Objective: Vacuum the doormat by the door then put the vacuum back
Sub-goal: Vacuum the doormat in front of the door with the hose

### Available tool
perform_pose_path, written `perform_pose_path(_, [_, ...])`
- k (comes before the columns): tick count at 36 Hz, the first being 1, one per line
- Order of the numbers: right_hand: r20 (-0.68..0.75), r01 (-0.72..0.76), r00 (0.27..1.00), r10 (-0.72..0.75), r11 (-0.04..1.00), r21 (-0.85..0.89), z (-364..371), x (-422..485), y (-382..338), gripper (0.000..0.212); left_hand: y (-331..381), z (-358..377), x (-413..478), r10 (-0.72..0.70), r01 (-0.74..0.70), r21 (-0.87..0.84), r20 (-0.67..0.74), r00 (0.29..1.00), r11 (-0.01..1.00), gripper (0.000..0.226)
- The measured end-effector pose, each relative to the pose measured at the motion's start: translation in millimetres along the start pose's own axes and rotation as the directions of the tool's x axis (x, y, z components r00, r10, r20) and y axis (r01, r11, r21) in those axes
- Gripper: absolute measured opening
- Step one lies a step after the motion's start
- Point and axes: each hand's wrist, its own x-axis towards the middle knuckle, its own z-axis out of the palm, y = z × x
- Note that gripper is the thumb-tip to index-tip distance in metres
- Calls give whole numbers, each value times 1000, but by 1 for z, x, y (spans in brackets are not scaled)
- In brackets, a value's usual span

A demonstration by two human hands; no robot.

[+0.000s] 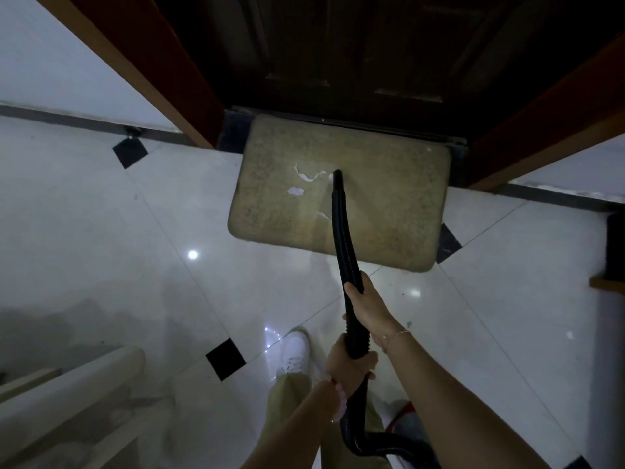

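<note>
A beige doormat (378, 204) lies on the tiled floor against the dark wooden door (355, 49). Several white paper scraps (297, 191) lie on its left half. A black ribbed vacuum hose (341, 228) reaches across the mat, its nozzle tip (337, 175) resting among the scraps near the mat's middle. My right hand (363, 302) grips the hose higher up, just off the mat's near edge. My left hand (348, 365) grips it lower down, close to my body. The hose curls back at the bottom toward a red and white vacuum body (404, 418), mostly hidden by my right arm.
Glossy white floor tiles (169, 252) with black diamond insets surround the mat. Brown door frame posts (142, 72) flank the door on both sides. A pale furniture piece (67, 394) stands at the lower left. My white shoe (296, 350) is planted behind the mat. A dark object (614, 245) stands at the right edge.
</note>
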Motion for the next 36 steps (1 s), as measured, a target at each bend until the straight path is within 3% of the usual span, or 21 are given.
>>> perform_pose_path(17, [83, -4, 996, 14, 992, -125, 45, 16, -2, 42, -18, -37, 7, -3, 8, -217, 27, 1000, 976, 14])
perform_pose_path(36, [45, -22, 999, 27, 995, -99, 48, -25, 8, 35, -43, -32, -24, 42, -39, -133, 17, 999, 990, 14])
